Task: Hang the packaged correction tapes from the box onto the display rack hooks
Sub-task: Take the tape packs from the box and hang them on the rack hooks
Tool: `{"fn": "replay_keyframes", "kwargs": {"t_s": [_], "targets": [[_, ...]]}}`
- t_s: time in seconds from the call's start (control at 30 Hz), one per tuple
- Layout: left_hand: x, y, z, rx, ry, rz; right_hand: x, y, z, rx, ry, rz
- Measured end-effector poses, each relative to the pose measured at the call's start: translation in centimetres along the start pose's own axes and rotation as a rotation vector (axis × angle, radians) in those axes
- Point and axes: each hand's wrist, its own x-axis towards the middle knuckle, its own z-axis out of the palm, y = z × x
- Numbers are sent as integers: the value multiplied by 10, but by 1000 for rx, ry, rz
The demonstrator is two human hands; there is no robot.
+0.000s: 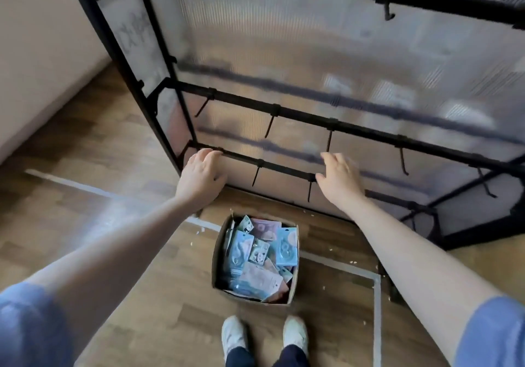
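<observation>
Nothing has been hung yet, judging by the bare hooks (257, 176) all over the rack (284, 116): this looks like the very start of the job, with the person reaching out toward the frame rather than handling stock. The cardboard box (294, 287) stands on the wooden floor (127, 267) just in front of the rack's foot, between the rack and the person's white shoes (234, 335), and it is still full of packaged correction tapes (286, 248), a loose jumble of blue and pink cards. The left hand (200, 177) lies with relaxed, slightly spread fingers at the lowest bar of the rack, near its left corner, holding nothing; whether it truly touches the bar is hard to tell through the blur. The right hand (339, 176) is further right along that same bar, fingers also loose and empty. Both arms stretch out above the box. The next move probably calls for bringing one hand down into the box, pinching a single pack by its top edge, and lining its hang hole up with a free hook on the rack.
</observation>
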Motion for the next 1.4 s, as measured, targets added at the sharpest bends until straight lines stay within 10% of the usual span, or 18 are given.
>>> {"fn": "replay_keyframes", "kwargs": {"t_s": [0.7, 1.4], "targets": [[-105, -93, 295, 20, -501, -213, -69, 104, 296, -126, -560, 40], [-114, -144, 458, -14, -801, -288, -20, 145, 425, -178, -544, -27]]}}
